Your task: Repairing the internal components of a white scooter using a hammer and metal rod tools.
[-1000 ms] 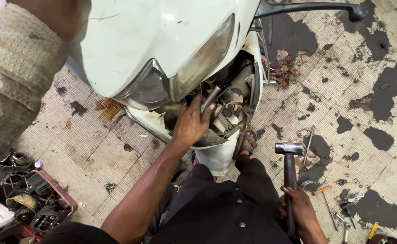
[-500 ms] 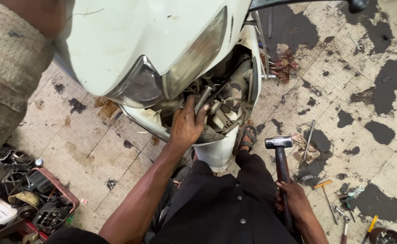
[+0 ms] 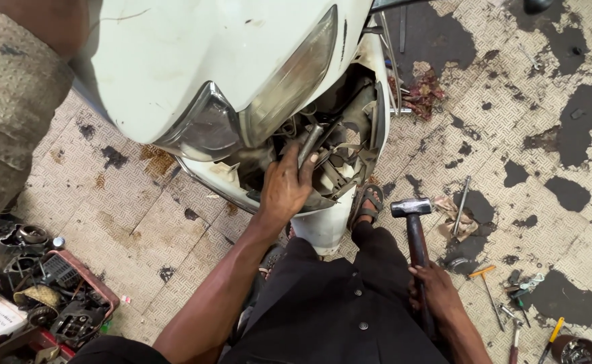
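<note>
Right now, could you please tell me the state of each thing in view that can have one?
Left hand: closed around a metal rod inside the scooter's opened front.
Right hand: gripping the hammer, head raised off the floor.
Scooter front: lower panel off, inner parts exposed.
Headlight: unlit.
Red crate: full of parts.
Floor: oil-stained.

Red rag [image 3: 423, 94], parts crate [image 3: 73, 303], scattered screwdrivers [image 3: 488, 286].

The person's left hand [image 3: 286, 189] gripped a metal bar [image 3: 308, 145] inside the opened front of a white scooter [image 3: 195, 61], under its headlight [image 3: 269, 94]. The right hand [image 3: 437, 293] clasped a hammer [image 3: 414, 232], head up. Tools [image 3: 512, 310] lay scattered on the stained floor [image 3: 532, 87]; a parts crate [image 3: 60, 296] sat left.
</note>
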